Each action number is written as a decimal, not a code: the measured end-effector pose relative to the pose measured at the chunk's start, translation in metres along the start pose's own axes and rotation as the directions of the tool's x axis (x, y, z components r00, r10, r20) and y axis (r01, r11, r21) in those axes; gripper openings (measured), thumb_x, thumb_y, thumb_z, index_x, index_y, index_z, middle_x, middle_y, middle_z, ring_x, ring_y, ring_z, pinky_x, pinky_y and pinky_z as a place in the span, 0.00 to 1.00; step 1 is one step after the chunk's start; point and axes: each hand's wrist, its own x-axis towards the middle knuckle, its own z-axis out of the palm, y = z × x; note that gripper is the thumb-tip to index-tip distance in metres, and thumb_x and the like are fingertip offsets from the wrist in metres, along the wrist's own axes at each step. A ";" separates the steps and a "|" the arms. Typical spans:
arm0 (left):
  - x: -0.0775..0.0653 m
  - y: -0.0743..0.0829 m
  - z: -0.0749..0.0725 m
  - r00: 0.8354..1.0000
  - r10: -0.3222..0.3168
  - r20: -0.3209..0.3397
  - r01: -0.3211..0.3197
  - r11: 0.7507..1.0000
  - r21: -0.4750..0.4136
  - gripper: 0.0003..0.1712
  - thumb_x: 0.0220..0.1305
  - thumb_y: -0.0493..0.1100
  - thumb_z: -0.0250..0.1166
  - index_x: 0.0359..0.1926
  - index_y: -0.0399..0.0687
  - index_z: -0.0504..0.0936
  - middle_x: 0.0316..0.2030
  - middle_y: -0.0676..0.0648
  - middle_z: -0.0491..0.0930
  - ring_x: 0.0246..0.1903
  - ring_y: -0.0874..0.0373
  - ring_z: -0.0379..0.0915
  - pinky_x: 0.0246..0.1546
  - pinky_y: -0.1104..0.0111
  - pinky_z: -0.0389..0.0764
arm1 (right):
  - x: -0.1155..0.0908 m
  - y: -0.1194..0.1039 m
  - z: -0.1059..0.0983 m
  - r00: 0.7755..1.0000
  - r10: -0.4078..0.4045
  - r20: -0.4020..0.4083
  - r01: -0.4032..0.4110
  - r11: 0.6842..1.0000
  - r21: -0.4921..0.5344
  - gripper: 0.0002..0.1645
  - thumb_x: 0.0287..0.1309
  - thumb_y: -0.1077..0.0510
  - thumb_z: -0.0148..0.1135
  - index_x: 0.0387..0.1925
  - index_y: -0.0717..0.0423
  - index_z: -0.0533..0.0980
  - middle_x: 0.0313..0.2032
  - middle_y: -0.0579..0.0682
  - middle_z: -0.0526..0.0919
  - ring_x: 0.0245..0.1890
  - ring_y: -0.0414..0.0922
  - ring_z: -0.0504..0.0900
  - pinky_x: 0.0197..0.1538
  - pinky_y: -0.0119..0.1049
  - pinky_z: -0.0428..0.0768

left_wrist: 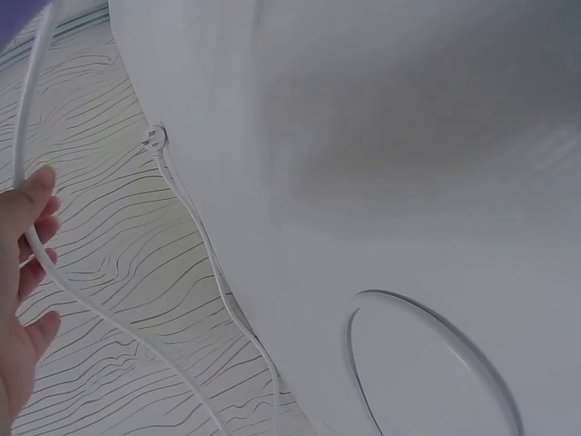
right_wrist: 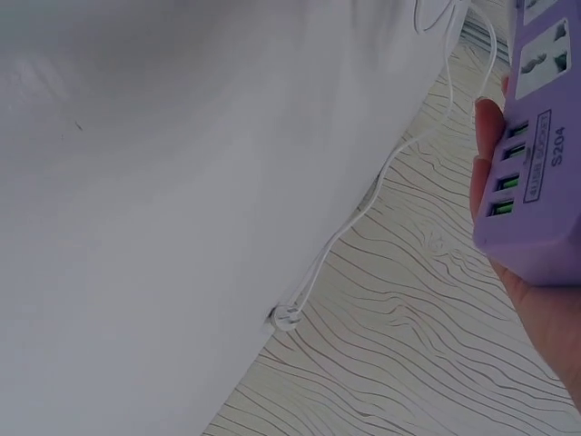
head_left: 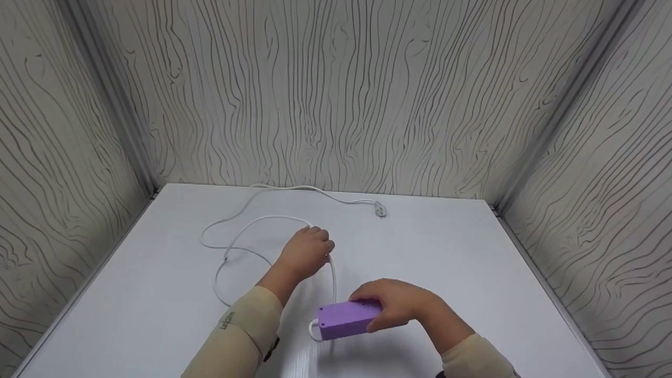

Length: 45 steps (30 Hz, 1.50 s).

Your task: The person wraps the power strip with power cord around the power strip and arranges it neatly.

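Note:
A purple power strip [head_left: 344,319] is held above the table by my right hand [head_left: 401,302], its thumb on the near side and fingers over the far side. In the right wrist view, the strip [right_wrist: 536,222] shows sockets, several USB ports and the print "S204". Its white cord [head_left: 334,278] bends out of the strip's left end and runs up to my left hand [head_left: 306,253]. That hand holds the cord [left_wrist: 30,238] between thumb and fingers in the left wrist view. Beyond, the cord loops over the table's left half and ends in a white plug [head_left: 380,210].
The white table [head_left: 462,262] is enclosed by wood-grain patterned panels [head_left: 325,105] at the back and both sides. Grey metal posts [head_left: 546,136] stand at the back corners. The plug lies near the table's back edge.

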 end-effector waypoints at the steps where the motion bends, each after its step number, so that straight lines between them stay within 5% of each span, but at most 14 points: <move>1: 0.001 -0.001 -0.001 1.000 -0.021 -0.008 0.021 1.000 -0.003 0.08 0.55 0.46 0.65 0.37 0.53 0.81 0.36 0.53 0.76 0.41 0.57 0.72 0.52 0.61 0.70 | 0.000 -0.001 0.001 1.000 0.005 0.022 -0.005 1.000 0.012 0.29 0.39 0.46 0.67 0.49 0.44 0.76 0.45 0.35 0.78 0.42 0.32 0.74 0.48 0.33 0.73; 7: 0.003 -0.011 -0.015 0.978 -0.200 -0.064 0.194 0.977 -0.095 0.09 0.57 0.46 0.64 0.39 0.52 0.79 0.35 0.52 0.76 0.39 0.57 0.72 0.46 0.67 0.74 | 0.002 -0.010 0.012 0.993 0.023 0.120 -0.027 0.999 0.034 0.27 0.36 0.49 0.69 0.46 0.44 0.79 0.40 0.33 0.79 0.38 0.30 0.74 0.44 0.29 0.73; 15: 0.004 -0.018 -0.033 0.939 -0.335 -0.075 0.304 0.914 -0.268 0.07 0.59 0.47 0.62 0.39 0.53 0.78 0.35 0.53 0.75 0.38 0.58 0.72 0.42 0.68 0.75 | 0.004 -0.003 0.013 0.994 0.095 0.058 -0.098 0.994 0.041 0.27 0.37 0.49 0.71 0.45 0.43 0.78 0.38 0.32 0.78 0.37 0.31 0.74 0.44 0.32 0.73; 26: 0.003 -0.014 -0.054 0.914 -0.357 -0.191 0.297 0.912 -0.284 0.02 0.59 0.43 0.61 0.34 0.53 0.79 0.30 0.52 0.75 0.31 0.57 0.70 0.32 0.67 0.76 | -0.001 0.022 0.006 0.967 0.252 -0.023 -0.249 0.964 0.097 0.30 0.37 0.45 0.71 0.48 0.41 0.78 0.37 0.35 0.81 0.34 0.35 0.75 0.40 0.37 0.73; 36: 0.006 -0.004 -0.070 0.861 -0.368 -0.352 0.247 0.906 -0.344 0.01 0.58 0.40 0.61 0.31 0.50 0.79 0.25 0.53 0.74 0.26 0.59 0.72 0.27 0.68 0.75 | 0.006 0.020 0.003 0.930 0.357 -0.088 -0.355 0.934 0.041 0.32 0.39 0.42 0.68 0.50 0.46 0.77 0.39 0.39 0.81 0.36 0.39 0.76 0.42 0.43 0.73; 40: 0.004 0.003 -0.077 0.848 -0.375 -0.374 0.227 0.896 -0.382 0.02 0.58 0.39 0.59 0.30 0.51 0.78 0.24 0.54 0.74 0.23 0.62 0.70 0.26 0.69 0.75 | 0.007 0.024 0.000 0.883 0.442 -0.160 -0.437 0.897 0.065 0.32 0.41 0.42 0.67 0.51 0.47 0.77 0.39 0.41 0.81 0.38 0.42 0.76 0.43 0.47 0.74; 45: -0.002 0.008 -0.082 0.848 -0.408 -0.338 0.237 0.863 -0.445 0.02 0.59 0.40 0.60 0.30 0.51 0.77 0.24 0.55 0.75 0.23 0.63 0.70 0.27 0.70 0.76 | 0.006 0.029 -0.009 0.758 0.588 -0.282 -0.572 0.807 0.144 0.31 0.44 0.41 0.66 0.52 0.44 0.75 0.40 0.42 0.80 0.40 0.44 0.76 0.43 0.50 0.74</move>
